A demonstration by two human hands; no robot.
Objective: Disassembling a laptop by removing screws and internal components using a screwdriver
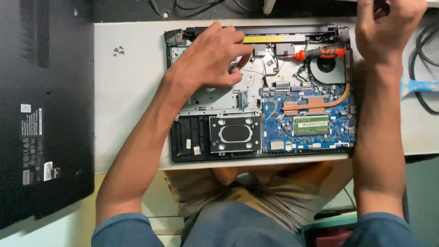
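Your left hand [211,57] rests on the upper left part of the opened laptop [260,91], fingers spread and loosely curled, their tips touching the thin black wires [263,68] near the hinge edge; they pinch nothing that you can make out. Your right hand [388,23] is raised past the laptop's top right corner, fingers curled shut, but it is cut by the frame edge and blurred, so you cannot tell whether it grips anything.

The laptop lies bottom-up on the white table [128,91], straight in front of you, its cover off. Judge the wires soft and easily torn: take them by their plugs, not by the strand. The blue circuit board [311,132] looks stiff yet fragile, best held by its edges. The chassis should be rigid and moderately heavy, so grip its outer rim.

Counting outward: 1 orange-handled screwdriver [320,51] lies across the top, beside 1 round fan [327,68]; 1 copper heat pipe [320,103] curves down from it; 1 green memory module [312,124] sits on the board; 1 metal drive bracket [235,133] fills the lower middle. A small cluster of loose screws [119,50], roughly 4, lies left of the laptop. 1 black bottom cover [41,110] rests at the far left, and black cables [423,68] loop at the right
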